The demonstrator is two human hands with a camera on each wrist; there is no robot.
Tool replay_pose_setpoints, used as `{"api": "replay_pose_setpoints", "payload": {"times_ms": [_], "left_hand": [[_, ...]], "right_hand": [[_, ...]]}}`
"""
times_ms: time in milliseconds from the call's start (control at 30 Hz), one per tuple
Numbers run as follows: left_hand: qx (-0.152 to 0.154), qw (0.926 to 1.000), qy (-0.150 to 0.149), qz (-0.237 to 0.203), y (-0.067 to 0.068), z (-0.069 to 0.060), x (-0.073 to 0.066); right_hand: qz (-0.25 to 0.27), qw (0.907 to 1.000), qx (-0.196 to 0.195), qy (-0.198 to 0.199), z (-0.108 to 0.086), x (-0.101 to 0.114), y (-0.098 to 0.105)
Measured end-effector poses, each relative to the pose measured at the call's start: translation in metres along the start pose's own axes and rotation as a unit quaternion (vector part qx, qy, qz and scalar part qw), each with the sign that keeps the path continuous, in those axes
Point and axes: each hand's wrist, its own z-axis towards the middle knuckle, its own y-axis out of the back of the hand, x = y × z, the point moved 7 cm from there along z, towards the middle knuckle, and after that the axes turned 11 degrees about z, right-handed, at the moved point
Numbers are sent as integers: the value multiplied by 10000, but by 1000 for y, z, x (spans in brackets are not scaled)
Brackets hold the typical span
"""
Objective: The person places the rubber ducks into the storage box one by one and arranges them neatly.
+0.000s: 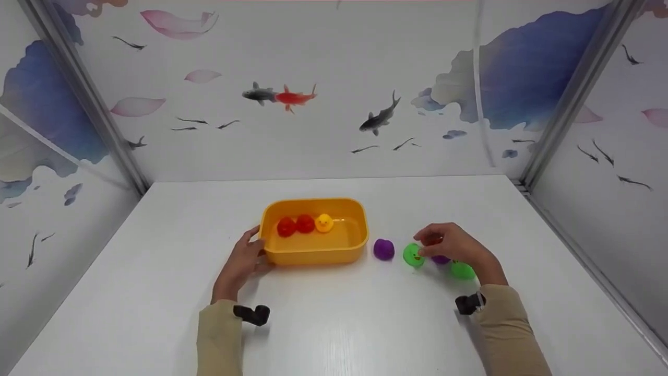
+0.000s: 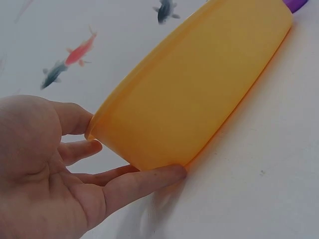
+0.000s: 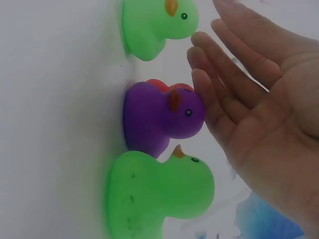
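Well, left hand (image 1: 244,260) grips an orange tub (image 1: 313,257) holding three toys (image 1: 306,223); right hand (image 1: 460,247) relaxed.

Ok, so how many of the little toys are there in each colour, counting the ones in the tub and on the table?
Red toys: 3, two in the tub, one outside
Yellow toy: 1, in the tub
Purple toys: 2, outside
Green toys: 2, outside
Total: 8

Behind the white table (image 1: 344,324), a wall (image 1: 334,47) bears painted fish (image 1: 380,121) (one red).
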Motion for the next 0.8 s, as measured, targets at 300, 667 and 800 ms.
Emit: {"api": "replay_pose_setpoints", "payload": {"times_ms": [300, 667, 800], "left_hand": [[28, 10000, -81, -48, 1, 0, -2], [-10, 10000, -58, 1, 0, 2, -2], [-14, 9999, -78, 81, 1, 1, -2]], "right_hand": [[-306, 9995, 10, 64, 1, 4, -6], [-422, 9991, -31, 59, 1, 4, -6], [-423, 9990, 9, 108, 2, 7, -8]]}}
